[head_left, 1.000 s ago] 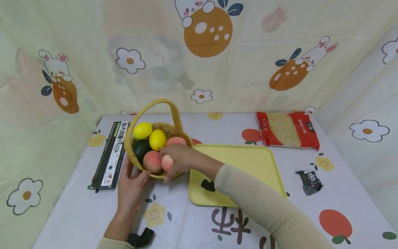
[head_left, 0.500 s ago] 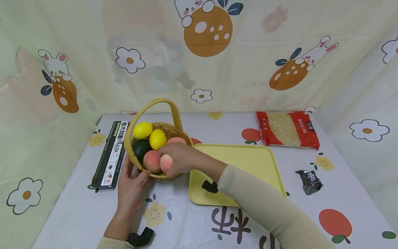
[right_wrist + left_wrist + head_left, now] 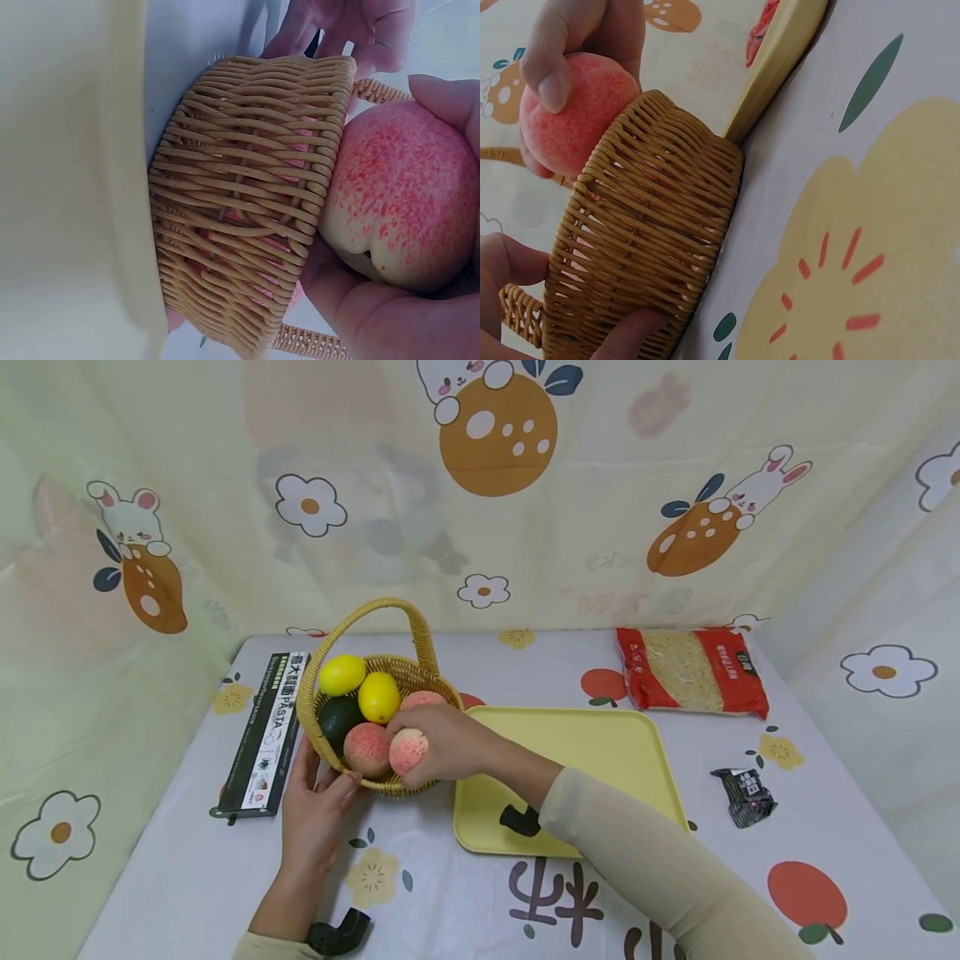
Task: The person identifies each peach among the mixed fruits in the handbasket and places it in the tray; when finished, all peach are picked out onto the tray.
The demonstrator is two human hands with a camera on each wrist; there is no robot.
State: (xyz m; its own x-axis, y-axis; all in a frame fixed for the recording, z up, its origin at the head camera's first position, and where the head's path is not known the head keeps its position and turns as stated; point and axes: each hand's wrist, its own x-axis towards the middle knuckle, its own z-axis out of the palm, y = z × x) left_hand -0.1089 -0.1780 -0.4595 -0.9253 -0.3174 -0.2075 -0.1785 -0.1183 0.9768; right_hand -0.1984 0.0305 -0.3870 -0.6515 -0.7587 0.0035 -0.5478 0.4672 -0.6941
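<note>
Peach (image 3: 408, 752), gripped by right fingers (image 3: 417, 718), shifted slightly rightward; left fingers (image 3: 305, 766) clasp basket (image 3: 649, 206) beside "PASTA" box (image 3: 264, 743).

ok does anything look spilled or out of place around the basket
Nothing stands out: the left hand holds the upright basket, the right hand grips a peach at its rim, and no loose fruit shows on the tray or tablecloth.
</note>
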